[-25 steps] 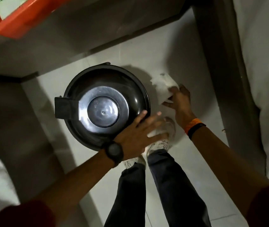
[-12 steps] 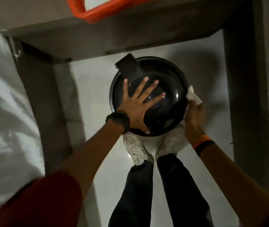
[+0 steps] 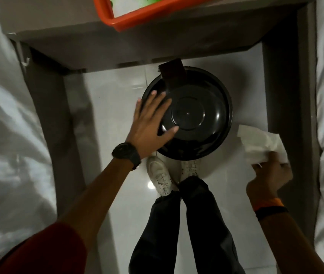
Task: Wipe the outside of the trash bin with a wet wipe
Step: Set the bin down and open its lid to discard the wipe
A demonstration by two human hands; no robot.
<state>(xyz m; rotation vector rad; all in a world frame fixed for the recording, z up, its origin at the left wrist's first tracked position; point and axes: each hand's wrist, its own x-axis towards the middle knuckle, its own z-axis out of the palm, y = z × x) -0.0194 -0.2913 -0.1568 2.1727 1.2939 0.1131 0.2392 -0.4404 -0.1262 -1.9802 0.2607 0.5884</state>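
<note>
A round black trash bin (image 3: 194,115), seen from straight above, stands on the white tiled floor with its glossy lid closed and a dark pedal tab at its far edge. My left hand (image 3: 149,123) lies flat on the left side of the lid, fingers spread. To the right of the bin and clear of it, my right hand (image 3: 269,177) pinches a crumpled white wet wipe (image 3: 259,143). The bin's side walls are hidden beneath the lid.
A grey table (image 3: 157,42) stands over the far side of the bin, with an orange tray (image 3: 137,18) on top. Its legs (image 3: 54,123) flank the floor strip. White bedding (image 3: 7,155) lies on both sides. My white shoes (image 3: 159,175) touch the bin's near edge.
My right hand has pulled the wipe away from the bin's right side, out to the right. My left hand slid from the middle of the lid to its left side.
</note>
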